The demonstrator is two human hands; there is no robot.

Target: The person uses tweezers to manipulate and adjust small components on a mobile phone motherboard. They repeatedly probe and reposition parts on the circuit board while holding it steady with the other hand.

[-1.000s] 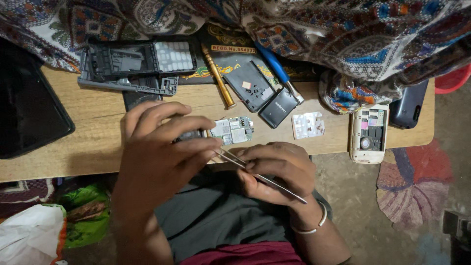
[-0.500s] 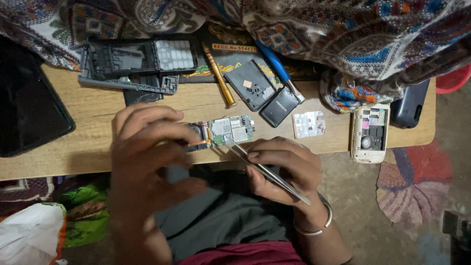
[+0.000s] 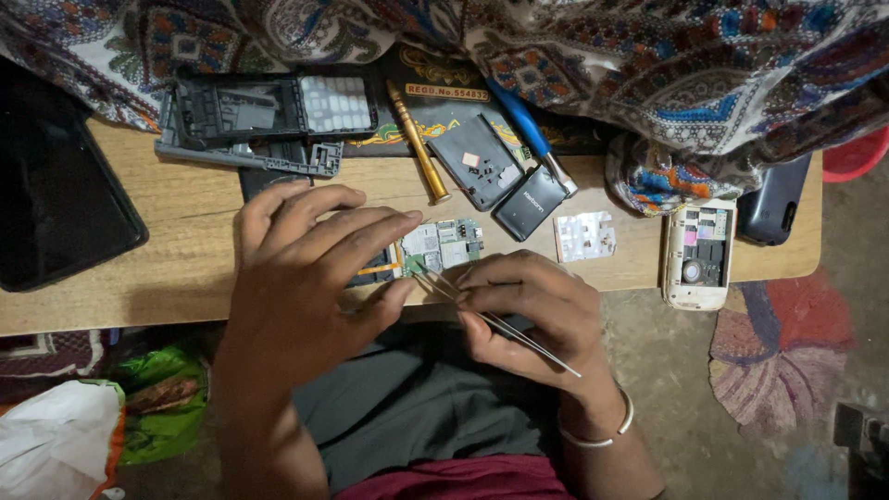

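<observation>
Green circuit board [image 3: 443,244], tweezers [image 3: 482,315], right hand [image 3: 537,315]

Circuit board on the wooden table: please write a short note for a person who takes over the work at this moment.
Left hand holds the small circuit board down at the table edge. Right hand grips metal tweezers, tips at the board's lower left corner. Done: the phone is apart; frames, back cover, battery and screwdriver lie behind. Left: the tweezer work on the board; reassembly not begun.
</observation>
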